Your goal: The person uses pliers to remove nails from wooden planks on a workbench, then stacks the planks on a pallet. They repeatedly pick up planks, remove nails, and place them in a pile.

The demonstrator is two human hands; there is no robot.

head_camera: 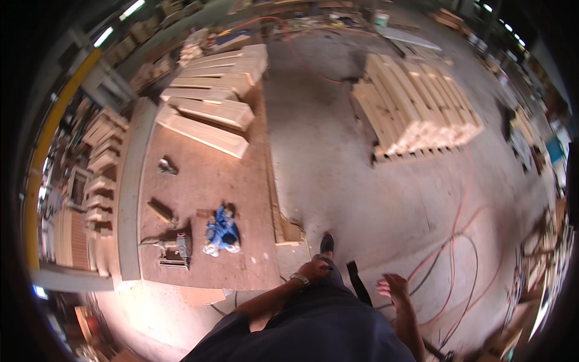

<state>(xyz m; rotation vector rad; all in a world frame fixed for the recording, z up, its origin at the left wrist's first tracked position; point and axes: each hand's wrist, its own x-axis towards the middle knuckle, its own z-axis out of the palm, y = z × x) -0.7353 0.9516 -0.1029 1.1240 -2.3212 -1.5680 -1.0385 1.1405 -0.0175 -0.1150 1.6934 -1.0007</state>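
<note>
My left hand (315,270), with a watch on its wrist, is beside my thigh; its fingers are blurred and I cannot tell whether they are closed. On the right, my right hand (392,287) hangs over the concrete floor, fingers apart and holding nothing. To the left, the brown worktable (253,181) bears a pneumatic nailer (175,251) and a pair of blue and white work gloves (222,231). Farther up lie a short wooden stick (159,211) and a small metal tool (167,166) of unclear kind. Several pale wooden beams (206,131) lie across its far part.
A stack of timber (416,104) rests on a pallet (414,155) at the upper right. Red and dark hoses (452,253) loop over the floor on my right. More cut wood (100,181) is piled beyond the table's left edge. My shoe (327,243) stands near the table's corner.
</note>
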